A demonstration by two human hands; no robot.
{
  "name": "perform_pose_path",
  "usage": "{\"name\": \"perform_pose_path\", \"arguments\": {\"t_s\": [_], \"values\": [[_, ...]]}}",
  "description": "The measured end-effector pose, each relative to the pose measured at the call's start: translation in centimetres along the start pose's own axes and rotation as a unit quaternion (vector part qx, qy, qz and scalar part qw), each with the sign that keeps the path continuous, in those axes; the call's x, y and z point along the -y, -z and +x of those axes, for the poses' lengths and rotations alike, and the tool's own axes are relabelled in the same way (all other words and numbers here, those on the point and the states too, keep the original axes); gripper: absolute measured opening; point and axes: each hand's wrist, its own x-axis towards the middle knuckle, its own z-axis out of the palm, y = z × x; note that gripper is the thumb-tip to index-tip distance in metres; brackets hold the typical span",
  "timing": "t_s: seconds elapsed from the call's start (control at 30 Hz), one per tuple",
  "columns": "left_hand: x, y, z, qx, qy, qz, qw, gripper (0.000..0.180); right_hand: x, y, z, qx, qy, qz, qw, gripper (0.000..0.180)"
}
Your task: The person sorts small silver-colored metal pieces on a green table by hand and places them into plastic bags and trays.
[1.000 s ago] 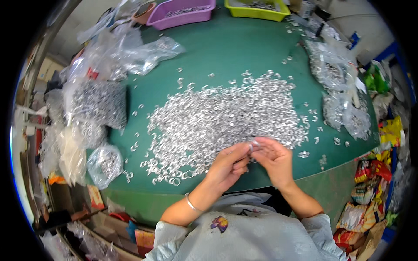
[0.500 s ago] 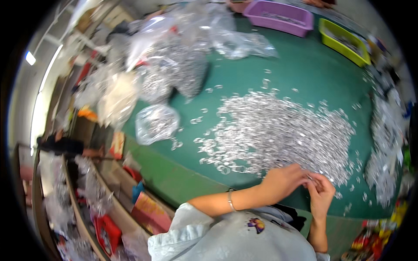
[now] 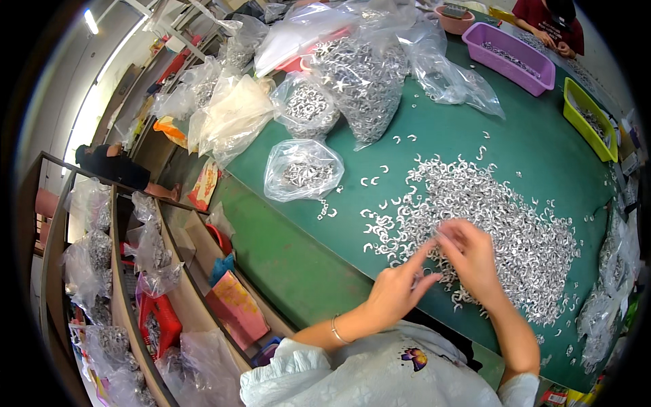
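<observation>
A wide heap of small silvery crescent-shaped pieces (image 3: pixel 515 237) lies on the green tabletop (image 3: pixel 319 234). Over its near left edge my two hands come together. My left hand (image 3: pixel 397 288) has its thumb spread away from its outstretched fingers, which point up to the right hand. My right hand (image 3: pixel 471 258) is curled inward, fingertips drawn together by the left fingertips. Whatever lies between those right fingertips is too small to make out. A few loose crescents sit just under the hands.
Clear bags of pieces, a small one (image 3: pixel 303 173) and a big one (image 3: pixel 363 81), stand at the far left. A purple basin (image 3: pixel 508 57) and a yellow-green basin (image 3: pixel 588 119) are far right, near another person (image 3: pixel 553 27). Shelves (image 3: pixel 122 271) with bags line the left.
My head view has shifted, so the table sits further right. The hands were pinched together at the heap's near edge; now they are over its left part, with the left fingers spread.
</observation>
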Motion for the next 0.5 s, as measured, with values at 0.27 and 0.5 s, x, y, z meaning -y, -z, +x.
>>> {"name": "perform_pose_path", "arguments": {"t_s": [0.27, 0.5], "values": [[3.4, 4.4, -2.7, -0.088, 0.099, -0.051, 0.99, 0.041, -0.1, -14.7, 16.2, 0.16, 0.068, 0.036, 0.984, 0.02], [4.5, 3.9, -2.9, -0.029, 0.111, -0.055, 0.992, 0.017, 3.6, -3.5, 8.3, 0.082, 0.156, -0.146, 0.973, 0.014]]}}
